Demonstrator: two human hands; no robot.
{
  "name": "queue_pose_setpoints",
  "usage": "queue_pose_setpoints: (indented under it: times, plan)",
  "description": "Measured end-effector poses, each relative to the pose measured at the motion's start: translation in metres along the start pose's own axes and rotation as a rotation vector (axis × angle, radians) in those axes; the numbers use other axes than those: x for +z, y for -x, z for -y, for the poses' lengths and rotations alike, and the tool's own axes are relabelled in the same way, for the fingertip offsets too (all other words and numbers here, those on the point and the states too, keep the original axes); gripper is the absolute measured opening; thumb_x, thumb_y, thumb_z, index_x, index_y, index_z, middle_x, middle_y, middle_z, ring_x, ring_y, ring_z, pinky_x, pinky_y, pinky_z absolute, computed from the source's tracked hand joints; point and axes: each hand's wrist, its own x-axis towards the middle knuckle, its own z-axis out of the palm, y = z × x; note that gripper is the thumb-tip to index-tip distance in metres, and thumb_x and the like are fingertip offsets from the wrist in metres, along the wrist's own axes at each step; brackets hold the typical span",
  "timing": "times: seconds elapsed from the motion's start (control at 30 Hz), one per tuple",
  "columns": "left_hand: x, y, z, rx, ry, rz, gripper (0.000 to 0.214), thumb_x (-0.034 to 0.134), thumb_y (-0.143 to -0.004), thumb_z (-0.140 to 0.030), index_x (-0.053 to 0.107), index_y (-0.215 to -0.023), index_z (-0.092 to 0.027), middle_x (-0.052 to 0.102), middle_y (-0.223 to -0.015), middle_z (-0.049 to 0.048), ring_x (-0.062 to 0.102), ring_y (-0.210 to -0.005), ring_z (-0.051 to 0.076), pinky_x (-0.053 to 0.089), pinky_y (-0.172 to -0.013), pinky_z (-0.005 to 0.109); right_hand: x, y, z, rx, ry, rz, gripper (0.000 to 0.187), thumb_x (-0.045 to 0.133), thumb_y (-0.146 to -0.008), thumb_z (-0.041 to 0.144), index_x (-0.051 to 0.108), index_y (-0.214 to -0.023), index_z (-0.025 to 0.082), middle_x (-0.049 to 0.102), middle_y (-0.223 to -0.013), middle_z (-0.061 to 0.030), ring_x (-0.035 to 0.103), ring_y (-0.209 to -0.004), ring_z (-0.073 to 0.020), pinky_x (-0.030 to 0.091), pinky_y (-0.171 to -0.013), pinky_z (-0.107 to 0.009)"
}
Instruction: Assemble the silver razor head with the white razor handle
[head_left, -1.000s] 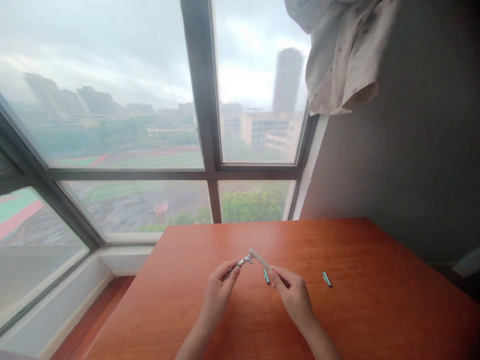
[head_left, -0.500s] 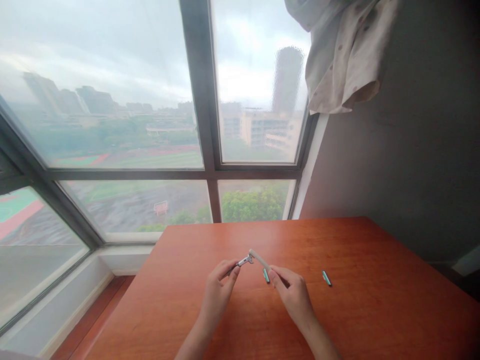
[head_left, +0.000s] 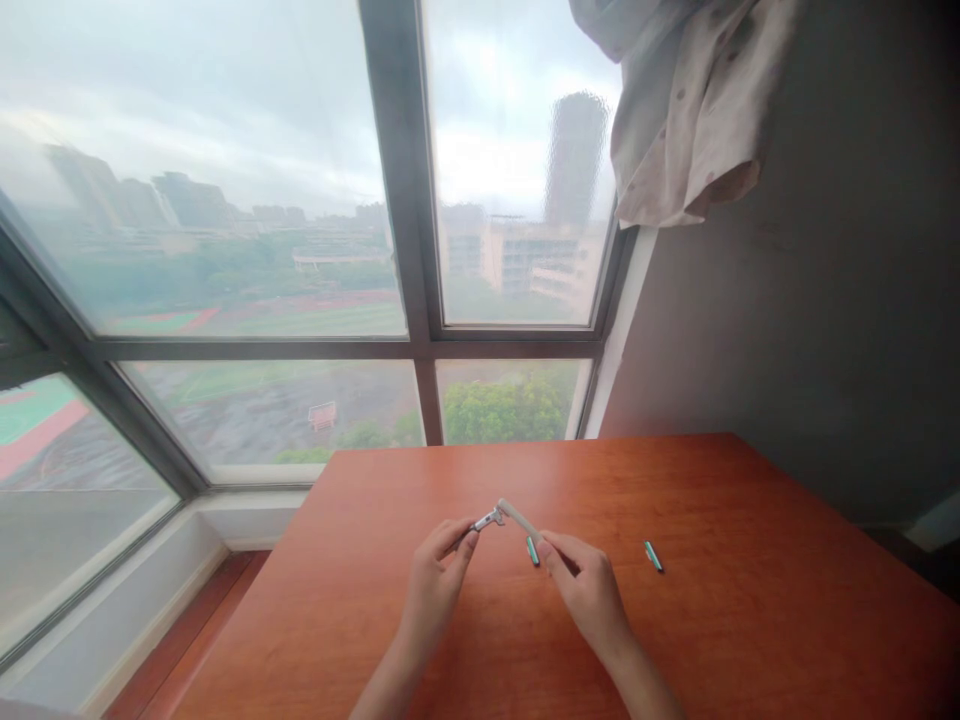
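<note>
My left hand pinches a small silvery metal piece between thumb and fingers. My right hand is closed around a thin pale stick-like part whose far end meets the metal piece above the table. A small teal cap-like piece lies on the wooden table just left of my right hand's fingers. A second teal piece lies further right, apart from both hands.
The reddish wooden table stands against a large window with dark frames. A grey wall rises on the right, and a pale cloth hangs at the upper right. A white sill runs left of the table.
</note>
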Motion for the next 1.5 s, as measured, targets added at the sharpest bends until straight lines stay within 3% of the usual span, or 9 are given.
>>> queue_pose_setpoints:
  times: [0.3, 0.6, 1.3, 1.5]
  plan:
    - [-0.001, -0.001, 0.001, -0.073, 0.028, -0.017, 0.03, 0.059, -0.083, -0.041, 0.073, -0.095, -0.018, 0.073, -0.091, 0.0089, 0.066, -0.087, 0.025, 0.053, -0.079, 0.034, 0.002, 0.002, -0.002, 0.008, -0.02, -0.047, 0.038, 0.045, -0.092, 0.04, 0.071, -0.079, 0.016, 0.065, -0.07, -0.0048, 0.058, -0.064, -0.0173, 0.044, -0.059, -0.022]
    - [0.0, -0.001, -0.003, -0.09, 0.039, -0.024, 0.032, 0.06, -0.082, -0.044, 0.074, -0.094, -0.017, 0.074, -0.091, 0.0092, 0.066, -0.087, 0.025, 0.052, -0.077, 0.033, 0.003, 0.001, -0.001, 0.003, 0.001, -0.027, 0.045, 0.043, -0.092, 0.047, 0.071, -0.078, 0.015, 0.057, -0.06, -0.0026, 0.052, -0.057, -0.0159, 0.038, -0.052, -0.022]
    - [0.001, -0.001, -0.011, -0.148, 0.069, -0.043, 0.038, 0.064, -0.076, -0.05, 0.075, -0.089, -0.016, 0.072, -0.079, 0.0071, 0.064, -0.076, 0.023, 0.051, -0.067, 0.03, 0.003, 0.001, -0.003, 0.01, -0.057, -0.002, 0.045, 0.043, -0.092, 0.046, 0.07, -0.076, 0.014, 0.057, -0.06, -0.0023, 0.052, -0.056, -0.0153, 0.039, -0.053, -0.022]
    - [0.0, -0.001, -0.006, -0.148, 0.079, -0.051, 0.037, 0.064, -0.077, -0.048, 0.076, -0.091, -0.016, 0.073, -0.081, 0.0074, 0.065, -0.079, 0.024, 0.051, -0.072, 0.031, 0.003, 0.001, -0.002, 0.018, -0.077, 0.019, 0.047, 0.043, -0.092, 0.048, 0.072, -0.081, 0.013, 0.056, -0.06, -0.0017, 0.05, -0.056, -0.0149, 0.039, -0.052, -0.022]
